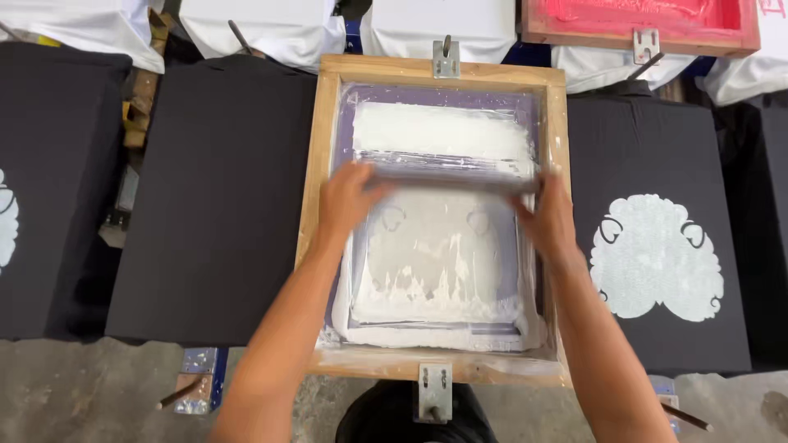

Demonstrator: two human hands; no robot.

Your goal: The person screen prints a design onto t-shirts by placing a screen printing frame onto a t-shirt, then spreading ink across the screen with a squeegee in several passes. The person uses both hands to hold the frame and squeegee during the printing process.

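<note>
On the far left there's a black shirt point(49, 197) with part of a white print showing, then a plain black shirt point(217, 197) next to the wooden screen frame point(316, 164). Inside the frame the left hand point(349, 197) is curled tight around the left end of the squeegee point(451, 179), which lies flat across the white-inked mesh about a third of the way down, and the right hand point(546, 217) grips the other end the same way. Right of the frame sits a black shirt with a finished white print point(657, 256), and a red screen point(640, 20) is up top.
</note>
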